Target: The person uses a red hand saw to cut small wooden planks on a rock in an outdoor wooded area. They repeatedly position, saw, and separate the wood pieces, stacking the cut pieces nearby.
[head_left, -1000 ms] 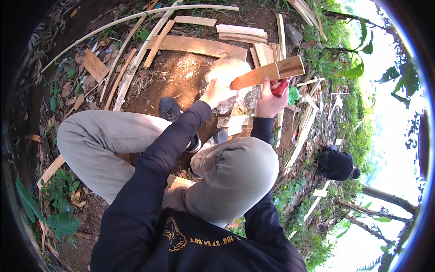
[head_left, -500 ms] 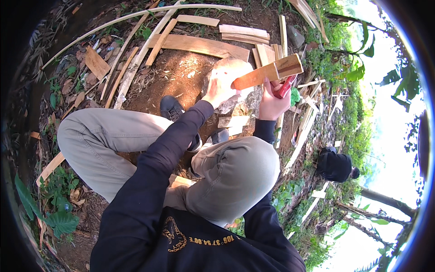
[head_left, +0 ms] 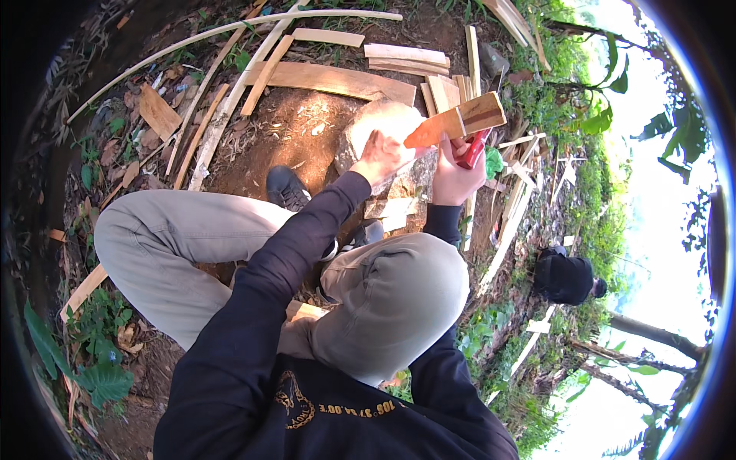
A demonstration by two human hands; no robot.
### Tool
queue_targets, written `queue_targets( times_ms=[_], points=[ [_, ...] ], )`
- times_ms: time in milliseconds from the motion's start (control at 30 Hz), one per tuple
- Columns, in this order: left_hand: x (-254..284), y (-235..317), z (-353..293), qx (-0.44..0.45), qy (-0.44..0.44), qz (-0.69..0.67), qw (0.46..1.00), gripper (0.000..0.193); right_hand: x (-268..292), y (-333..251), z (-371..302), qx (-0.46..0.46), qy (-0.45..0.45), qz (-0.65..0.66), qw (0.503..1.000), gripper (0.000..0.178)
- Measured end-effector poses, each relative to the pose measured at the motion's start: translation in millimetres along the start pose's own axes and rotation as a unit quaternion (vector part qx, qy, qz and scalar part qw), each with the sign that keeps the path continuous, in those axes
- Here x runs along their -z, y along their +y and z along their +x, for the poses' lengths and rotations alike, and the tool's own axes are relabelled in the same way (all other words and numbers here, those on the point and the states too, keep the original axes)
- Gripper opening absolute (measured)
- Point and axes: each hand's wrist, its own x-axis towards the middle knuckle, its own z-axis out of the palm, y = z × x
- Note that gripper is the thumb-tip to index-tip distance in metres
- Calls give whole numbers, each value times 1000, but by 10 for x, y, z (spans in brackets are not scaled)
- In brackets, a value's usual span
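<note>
A short flat wooden piece (head_left: 477, 115) with an orange-brown narrowed end and a line across it slants above a pale stone block (head_left: 368, 126). My left hand (head_left: 381, 159) is closed at its narrowed end, fingers curled and partly hidden. In my right hand (head_left: 455, 178) is a red-handled tool (head_left: 474, 149), gripped just below the wood. Fingers of this hand also touch the wood's lower edge. A thin grey strip shows beyond the wood's far end; whether it belongs to the tool is unclear.
Planks and strips lie around, including a wide board (head_left: 330, 79) behind the stone and long strips (head_left: 222, 123) at left. A green bundle (head_left: 493, 162) sits right of my hand. Another person in black (head_left: 563, 276) is farther right. My shoes (head_left: 287, 188) are near the stone.
My left hand has shifted slightly right and down along the wood's narrowed end, its fingers curling more. The wood and red-handled tool stay nearly in place; the whole view has moved slightly.
</note>
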Motion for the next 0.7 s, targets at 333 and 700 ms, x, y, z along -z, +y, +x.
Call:
queue_targets(
  times_ms=[333,700],
  points=[
    [120,43,151,15,-38,-11,999,50,14,-32,44,-23,-22,-21,999,36],
    [136,240,321,24,58,-127,990,61,72,50,86,-10,-33,9,999,37]
  ],
)
